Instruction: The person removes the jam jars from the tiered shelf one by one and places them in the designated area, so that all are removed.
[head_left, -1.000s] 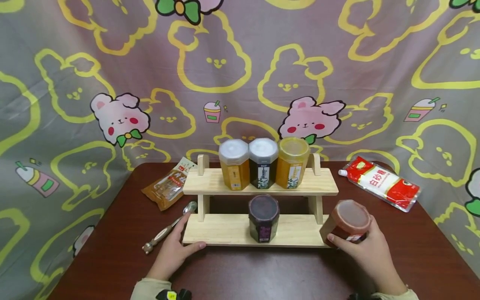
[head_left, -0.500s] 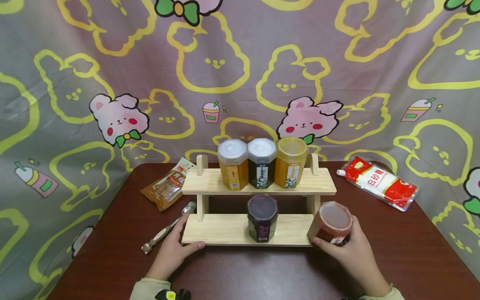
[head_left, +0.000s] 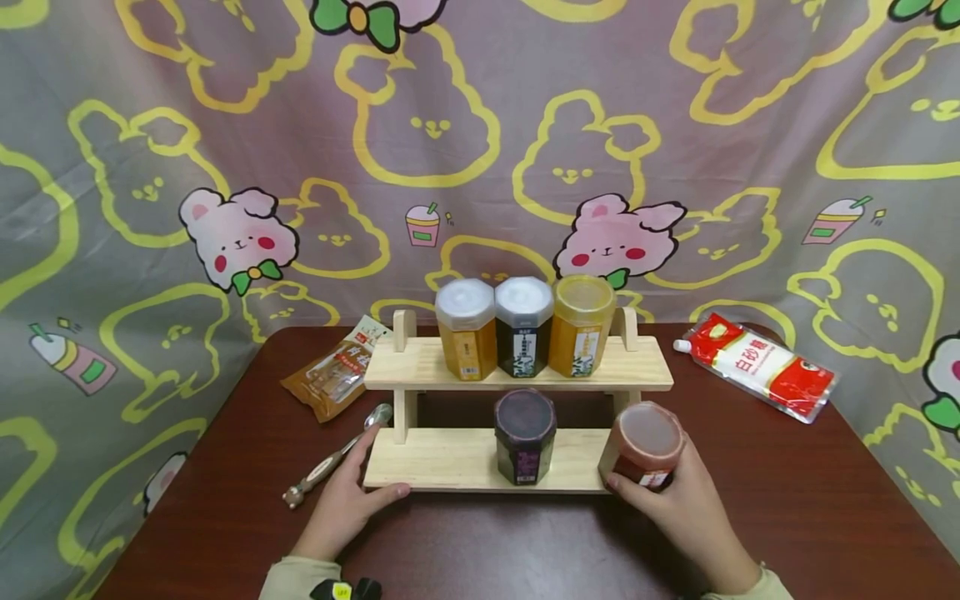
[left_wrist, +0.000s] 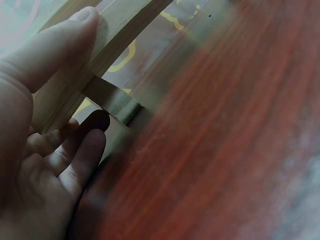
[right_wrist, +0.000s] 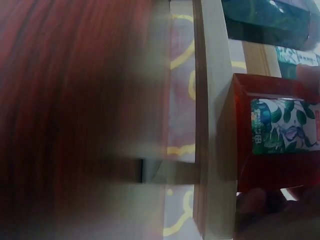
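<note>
My right hand (head_left: 686, 508) grips a jar of red contents with a frosted reddish lid (head_left: 651, 433), thumb in front and fingers round its right side. Its base is at the right end of the lower board of a wooden two-tier rack (head_left: 442, 467). In the right wrist view, the jar's flowered label (right_wrist: 282, 125) shows. My left hand (head_left: 352, 504) holds the rack's left end; its thumb lies along the front edge, with fingers beneath and beside the board in the left wrist view. A dark purple jar (head_left: 525, 442) stands mid-board.
On the upper board stand an amber jar (head_left: 468, 342), a dark jar (head_left: 522, 337) and a yellow-lidded jar (head_left: 583, 333). A spoon (head_left: 330, 462) and a brown packet (head_left: 333, 375) lie left. A red-white pouch (head_left: 761, 362) lies right. Patterned cloth hangs behind.
My right hand has moved the red jar leftward, from past the rack's right end onto the lower board, and it leans less. The left hand stays put.
</note>
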